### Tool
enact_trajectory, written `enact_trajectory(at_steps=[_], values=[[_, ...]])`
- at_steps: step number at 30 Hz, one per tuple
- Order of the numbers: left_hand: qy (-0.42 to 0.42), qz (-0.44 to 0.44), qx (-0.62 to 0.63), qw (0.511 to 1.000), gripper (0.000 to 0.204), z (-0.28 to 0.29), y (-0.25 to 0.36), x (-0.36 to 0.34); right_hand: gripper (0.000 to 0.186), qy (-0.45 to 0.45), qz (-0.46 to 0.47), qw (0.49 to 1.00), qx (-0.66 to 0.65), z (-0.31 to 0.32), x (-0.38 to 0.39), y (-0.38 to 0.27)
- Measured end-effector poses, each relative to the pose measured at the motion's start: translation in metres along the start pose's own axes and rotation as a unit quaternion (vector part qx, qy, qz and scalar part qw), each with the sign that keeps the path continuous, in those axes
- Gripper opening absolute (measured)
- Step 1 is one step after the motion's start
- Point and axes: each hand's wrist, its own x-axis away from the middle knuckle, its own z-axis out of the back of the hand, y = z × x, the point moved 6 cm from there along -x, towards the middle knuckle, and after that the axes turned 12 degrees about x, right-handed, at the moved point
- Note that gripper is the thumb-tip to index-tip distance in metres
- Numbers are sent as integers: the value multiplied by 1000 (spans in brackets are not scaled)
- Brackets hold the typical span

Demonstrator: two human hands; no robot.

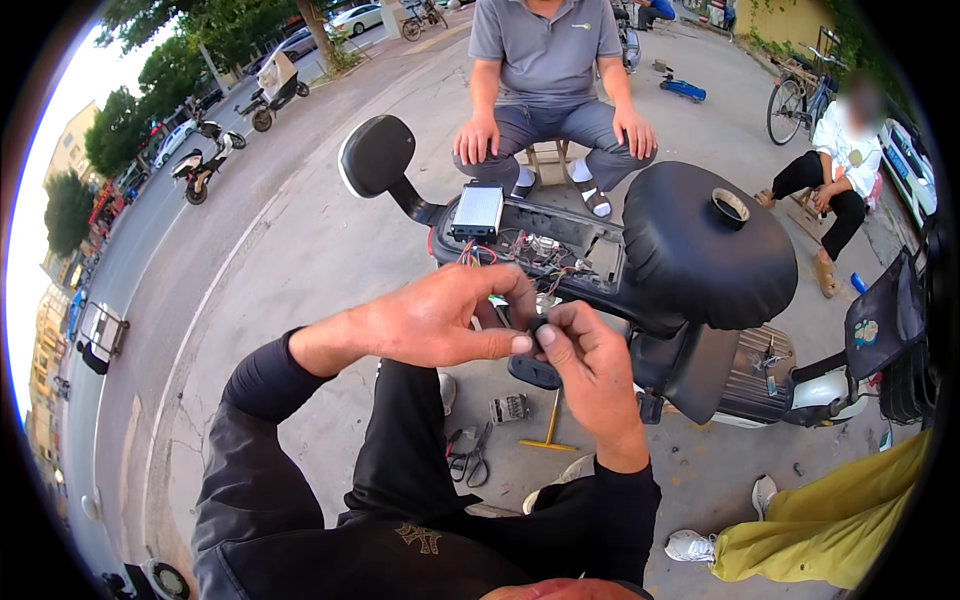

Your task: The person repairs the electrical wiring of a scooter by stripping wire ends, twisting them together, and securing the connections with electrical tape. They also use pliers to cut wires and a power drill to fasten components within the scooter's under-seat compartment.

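My left hand [440, 320] and my right hand [590, 365] meet in front of me, fingertips pinching a small black part [538, 327] between them. A dark oval piece [533, 372] shows just under the fingers; whether a hand holds it I cannot tell. Behind the hands stands an electric scooter [700, 330] with its black seat [705, 245] raised and the compartment [545, 250] open. Loose coloured wires lie inside, and a silver controller box [477, 212] rests at its front edge.
On the concrete below lie scissors [470, 460], a yellow T-handle tool [550, 425] and a small metal part [508, 407]. One person in grey sits on a stool [545, 100] behind the scooter, another sits at right [835, 170]. Yellow trousers and a white shoe [800, 525] stand close right.
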Motion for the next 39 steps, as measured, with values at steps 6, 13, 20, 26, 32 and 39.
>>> enact_trajectory(at_steps=[6,13,20,26,32,39], values=[[252,-528,-161,795,43,76,139,66,18,60,-59,995,-52,26,-11,7],[-248,-202,-269,908,20,-104,-33,-13,14,174,-4,982,-75,62,-17,11],[169,-107,-285,938,14,-82,-137,-39,15,45,17,998,30,98,10,-14],[353,-152,-391,836,19,-56,-143,-57,18,16,-146,989,-16,65,-28,100],[343,-147,-521,767,29,-60,-160,-59,18,39,-181,982,-25,63,-30,117],[333,-140,-541,759,26,-49,-159,-58,18,15,-195,980,-44,55,-30,127]])
